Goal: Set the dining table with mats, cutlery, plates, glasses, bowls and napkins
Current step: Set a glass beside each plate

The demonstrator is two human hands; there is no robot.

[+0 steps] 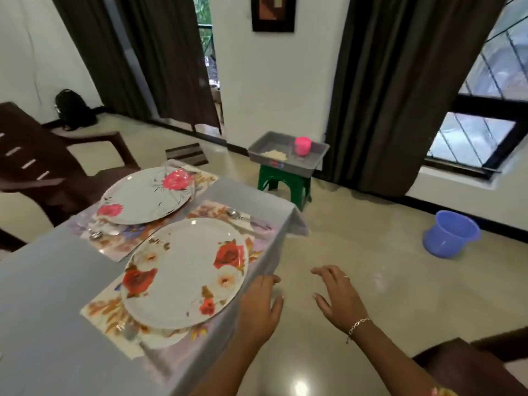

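- Table (43,295), grey cloth: two floral mats at its right end, each carrying a plate.
- Near plate (183,275) on the near mat (103,310); its rim comes close to the table's right edge.
- Far plate (145,198) on the far mat (125,238), by the far corner.
- One spoon (234,214) on the near mat, beyond the near plate.
- Left hand (261,307): fingers loose and spread, holding nothing, at the right edge; contact with the cloth unclear.
- Right hand (337,298): splayed, holding nothing, over bare floor.
- Tray (314,161) on a green stool (283,184) past the far corner; blue bucket (451,234) well apart.
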